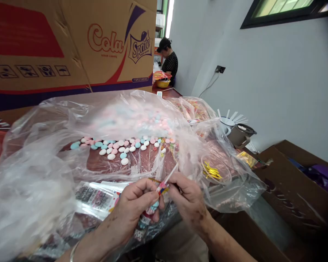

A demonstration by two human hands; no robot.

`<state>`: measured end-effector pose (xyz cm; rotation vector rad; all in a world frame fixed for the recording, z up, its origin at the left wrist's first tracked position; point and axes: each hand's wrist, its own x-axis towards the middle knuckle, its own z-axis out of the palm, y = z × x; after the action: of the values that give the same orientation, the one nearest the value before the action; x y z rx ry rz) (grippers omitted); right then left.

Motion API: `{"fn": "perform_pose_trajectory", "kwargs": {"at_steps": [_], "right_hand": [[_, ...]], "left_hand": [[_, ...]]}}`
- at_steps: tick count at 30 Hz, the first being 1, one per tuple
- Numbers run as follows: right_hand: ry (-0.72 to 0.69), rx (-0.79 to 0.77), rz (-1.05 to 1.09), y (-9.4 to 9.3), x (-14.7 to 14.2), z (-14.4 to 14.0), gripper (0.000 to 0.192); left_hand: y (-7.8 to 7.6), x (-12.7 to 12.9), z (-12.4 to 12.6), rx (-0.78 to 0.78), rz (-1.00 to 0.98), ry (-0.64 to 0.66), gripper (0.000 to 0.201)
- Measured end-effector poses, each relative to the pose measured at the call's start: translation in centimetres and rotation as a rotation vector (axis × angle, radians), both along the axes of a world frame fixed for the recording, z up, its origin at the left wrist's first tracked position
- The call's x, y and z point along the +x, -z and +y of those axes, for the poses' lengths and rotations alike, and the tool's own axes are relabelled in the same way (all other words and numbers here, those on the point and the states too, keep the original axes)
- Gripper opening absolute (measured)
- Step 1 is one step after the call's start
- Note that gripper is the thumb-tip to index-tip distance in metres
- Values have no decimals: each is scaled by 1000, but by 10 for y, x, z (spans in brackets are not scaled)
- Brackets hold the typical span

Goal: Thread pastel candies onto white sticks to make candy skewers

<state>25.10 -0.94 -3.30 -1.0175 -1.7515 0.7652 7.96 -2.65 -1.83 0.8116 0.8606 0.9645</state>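
My left hand is closed around a small clear candy bag with a colourful print and blue and pink candies inside. A white stick pokes up out of the bag's gathered neck. Across that neck runs a thin gold twist tie, partly hidden by fingers. The fingertips of my right hand pinch at the neck, seemingly on the tie's end. Beside my left hand lie flat printed clear bags. A bunch of gold twist ties rests to the right of my hands.
Pink, white and blue candies spill from a large plastic bag. A big cardboard box stands behind. At right are a white mug of sticks, a grey lidded mug and an open carton. A person works farther back.
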Motion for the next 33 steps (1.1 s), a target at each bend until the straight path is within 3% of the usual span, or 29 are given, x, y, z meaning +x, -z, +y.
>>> {"fn": "perform_pose_trajectory", "kwargs": {"at_steps": [5,9,12,17,20,23,27,29,33], "right_hand": [[-151,-201,145,6,-19,-2,21],[-155,-249,120,4,-19,0,22],[-64,8,-64,8,-23,2,22],[103,768,-499,13,-28,7,32],[-36,918,-596,10,-20,13,37],[-222,991,-617,1,-8,19,37],[-401,1000,-681,-12,2,21,31],[-486,977,-714,-17,3,21,28],[-577,928,-773,-22,3,19,24]], "left_hand": [[5,-5,0,-64,-40,-92,33],[9,-6,-1,-29,-22,-159,29],[10,-4,1,-25,-17,-219,27],[13,0,11,-36,52,-314,22],[13,-6,17,-14,188,-184,18],[7,-17,21,-4,328,97,14],[0,-27,22,-1,368,450,9],[-1,-28,22,-10,360,529,13],[0,-25,22,-32,393,562,10]]}}
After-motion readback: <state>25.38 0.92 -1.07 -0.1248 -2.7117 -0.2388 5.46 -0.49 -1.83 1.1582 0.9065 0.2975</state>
